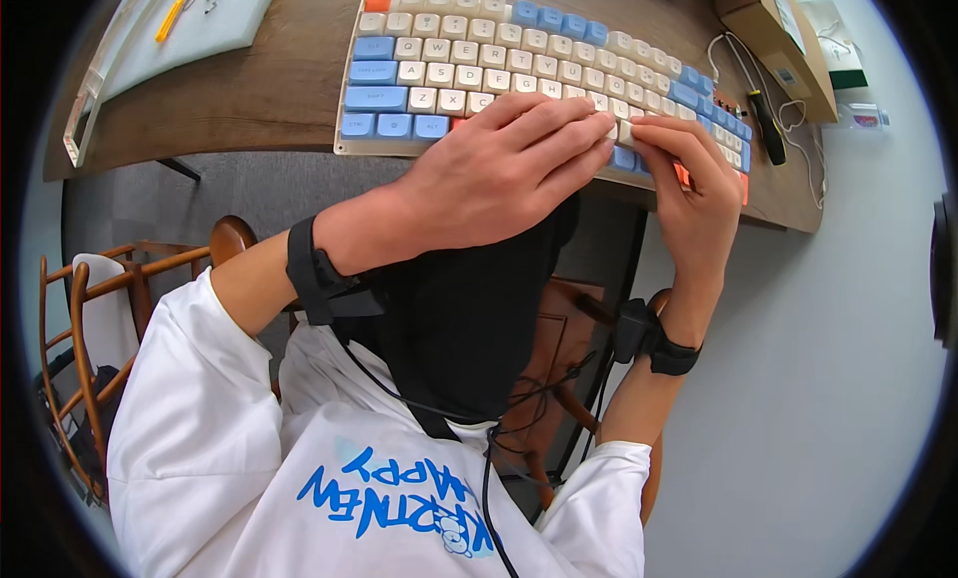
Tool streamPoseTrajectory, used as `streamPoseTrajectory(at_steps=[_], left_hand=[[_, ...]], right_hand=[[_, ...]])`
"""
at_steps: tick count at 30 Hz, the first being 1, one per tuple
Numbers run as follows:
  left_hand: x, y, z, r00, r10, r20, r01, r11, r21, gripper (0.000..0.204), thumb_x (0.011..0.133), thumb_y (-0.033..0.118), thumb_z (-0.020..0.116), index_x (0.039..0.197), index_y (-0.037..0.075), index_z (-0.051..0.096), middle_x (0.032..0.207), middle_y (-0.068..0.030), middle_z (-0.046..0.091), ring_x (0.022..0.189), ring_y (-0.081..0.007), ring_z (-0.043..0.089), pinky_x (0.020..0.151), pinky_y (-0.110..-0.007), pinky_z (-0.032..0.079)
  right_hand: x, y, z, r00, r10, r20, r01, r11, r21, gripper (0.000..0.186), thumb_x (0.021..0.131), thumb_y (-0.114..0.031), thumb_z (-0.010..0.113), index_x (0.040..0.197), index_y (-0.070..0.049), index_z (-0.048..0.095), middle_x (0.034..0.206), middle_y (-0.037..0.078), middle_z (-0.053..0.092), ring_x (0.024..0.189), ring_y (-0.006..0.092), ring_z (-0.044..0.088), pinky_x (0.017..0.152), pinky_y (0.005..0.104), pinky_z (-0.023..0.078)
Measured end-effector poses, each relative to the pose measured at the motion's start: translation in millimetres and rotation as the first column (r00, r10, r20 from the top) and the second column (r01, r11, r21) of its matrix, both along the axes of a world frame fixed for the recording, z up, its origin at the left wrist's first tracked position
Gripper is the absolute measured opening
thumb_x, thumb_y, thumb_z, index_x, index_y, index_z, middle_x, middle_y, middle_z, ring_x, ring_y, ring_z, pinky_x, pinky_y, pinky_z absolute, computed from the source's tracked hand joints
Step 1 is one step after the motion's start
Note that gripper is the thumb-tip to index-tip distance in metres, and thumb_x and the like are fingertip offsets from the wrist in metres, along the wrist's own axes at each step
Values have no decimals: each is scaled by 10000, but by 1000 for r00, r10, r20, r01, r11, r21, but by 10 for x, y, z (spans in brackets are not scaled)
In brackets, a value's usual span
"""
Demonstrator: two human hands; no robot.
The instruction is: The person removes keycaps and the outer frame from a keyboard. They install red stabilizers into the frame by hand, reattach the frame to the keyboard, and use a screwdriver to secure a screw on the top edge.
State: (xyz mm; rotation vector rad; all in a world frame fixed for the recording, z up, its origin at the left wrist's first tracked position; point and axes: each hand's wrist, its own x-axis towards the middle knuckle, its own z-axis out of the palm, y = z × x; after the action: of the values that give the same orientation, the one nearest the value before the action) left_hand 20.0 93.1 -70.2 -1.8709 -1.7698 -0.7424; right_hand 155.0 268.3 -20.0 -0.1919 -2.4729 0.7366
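Left hand [489,184] lay open, fingers together and flat over the keyboard's [499,56] lower rows, probably to steady it. Right hand [697,174] had thumb and index bent in at a cream keycap [626,133] just beside the left; couldn't tell if actually gripped. Keyboard sat at the tabletop's [299,84] near edge, presumably for easy reach. Screwdriver [766,127] lay off its right end.

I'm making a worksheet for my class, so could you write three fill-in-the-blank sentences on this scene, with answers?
1. Of the left hand and right hand, the ____ one covers more of the keyboard.
2. The person's shirt is mostly ____.
3. In the picture, the cardboard box is on the keyboard's ____.

Missing words: left; white; right.
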Motion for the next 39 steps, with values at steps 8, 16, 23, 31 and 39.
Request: streamPoseTrajectory(at_steps=[8, 16, 23, 31, 39], left_hand=[[6, 4, -22, 1000, 10, 3, -10, 1000, 29, 381, 894, 140, 628, 1260, 42, 664, 1363, -81, 607, 1261, -228, 576, 1029, -374, 455], [-6, 3, -36, 1000, 15, -10, -15, 999, 30, 388, 891, 136, 621, 1265, 42, 659, 1371, -80, 600, 1262, -231, 573, 1030, -375, 451], [-37, 1, -5, 999, 4, -37, -3, 1000, 28, 396, 889, 138, 619, 1271, 39, 653, 1369, -80, 601, 1262, -234, 571, 1027, -376, 452], [22, -45, 144, 992, -67, 103, 71, 997, -36, 421, 876, 126, 603, 1270, -21, 617, 1360, -145, 570, 1280, -286, 534, 1055, -399, 437], [-230, -264, 425, 954, -157, 254, 181, 981, -71, 392, 849, 1, 614, 1241, 6, 628, 1321, -174, 583, 1280, -342, 537, 1071, -433, 447]], right_hand=[[-1, -100, 41, 999, -41, 21, 40, 999, 35, 110, 871, 68, 689, 964, 12, 707, 981, 80, 723, 869, 207, 712, 745, 298, 568], [3, -216, 77, 992, -98, 81, 89, 990, 109, 112, 871, 73, 667, 962, 15, 695, 1060, 96, 680, 867, 245, 693, 734, 325, 555], [-51, -320, 110, 988, -144, 59, 133, 978, 161, 213, 753, 161, 544, 905, 58, 651, 991, 125, 633, 923, 310, 621, 803, 378, 509], [7, -369, 46, 980, -197, 25, 188, 961, 204, 251, 705, 176, 513, 881, 52, 641, 982, 123, 636, 974, 334, 585, 840, 399, 485], [91, -495, -11, 977, -213, 6, 209, 961, 184, 306, 769, 164, 535, 1004, 50, 695, 1084, 116, 654, 1009, 322, 587, 892, 400, 492]])
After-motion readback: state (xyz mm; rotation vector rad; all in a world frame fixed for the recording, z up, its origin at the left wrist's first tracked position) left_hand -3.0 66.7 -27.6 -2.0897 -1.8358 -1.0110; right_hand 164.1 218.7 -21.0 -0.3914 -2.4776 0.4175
